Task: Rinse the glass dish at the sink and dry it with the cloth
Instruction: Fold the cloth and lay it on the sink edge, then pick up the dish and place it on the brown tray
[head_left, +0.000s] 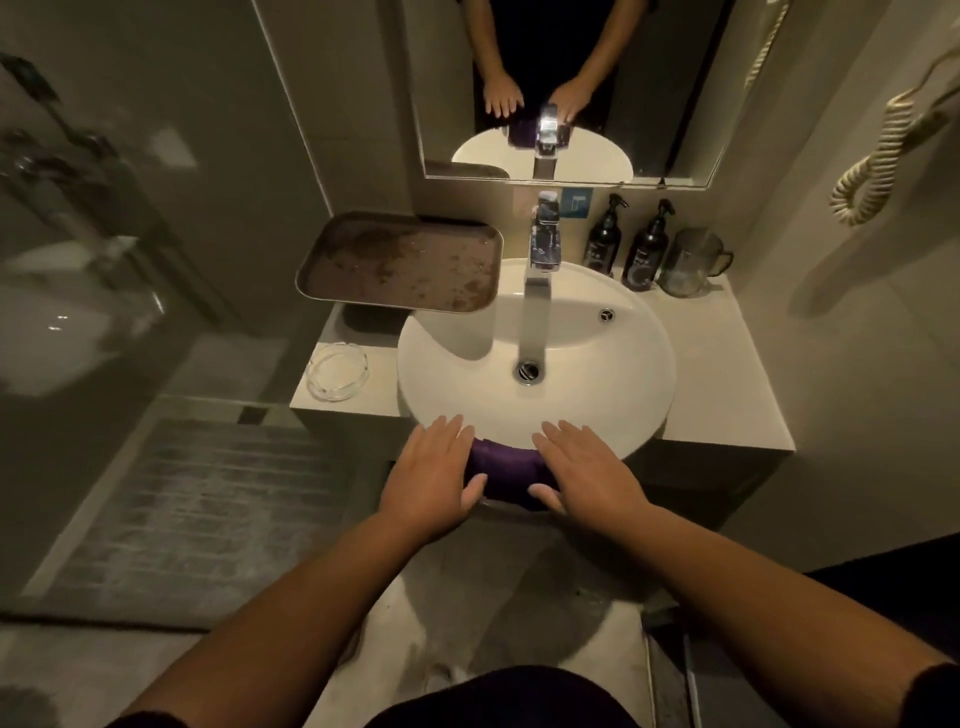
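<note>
Palms-down, left hand (434, 475) and right hand (584, 475) flat, flanking purple cloth (506, 467)

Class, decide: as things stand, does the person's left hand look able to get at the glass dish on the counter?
Probably yes. The left hand is open beside the purple cloth, holding nothing, and the glass dish sits uncovered on the counter to that side, with nothing between them.

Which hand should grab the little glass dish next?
The left hand, probably. The glass dish sits on the counter left of the sink, on that hand's side. The right hand would have to cross over. Both hands lie open beside the purple cloth.
</note>
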